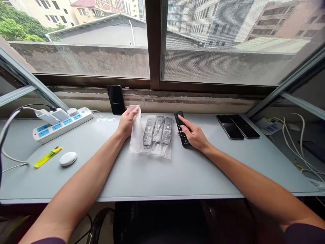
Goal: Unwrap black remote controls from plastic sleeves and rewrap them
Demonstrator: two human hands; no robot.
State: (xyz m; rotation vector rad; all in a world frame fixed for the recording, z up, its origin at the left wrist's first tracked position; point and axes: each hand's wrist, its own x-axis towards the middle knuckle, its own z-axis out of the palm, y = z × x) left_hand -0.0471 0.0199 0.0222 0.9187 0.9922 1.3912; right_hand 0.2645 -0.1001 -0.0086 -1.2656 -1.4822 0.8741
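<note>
My left hand [128, 121] pinches the top of a clear plastic bag [136, 135], which looks flat and without a remote inside. Beside the bag, three dark remote controls in clear sleeves, the middle one [157, 130] among them, lie side by side on the desk. To their right is an unwrapped black remote control [185, 139] with small buttons. My right hand [194, 133] grips it from its right side, with the fingers across its upper half. The remote appears to rest on the desktop.
A white power strip [64, 124] with plugs sits at the left, near a yellow packet [48, 157] and a white round case [68, 158]. One phone [115, 99] leans against the back wall. Two phones [236, 126] lie at the right, near white cables [291, 142].
</note>
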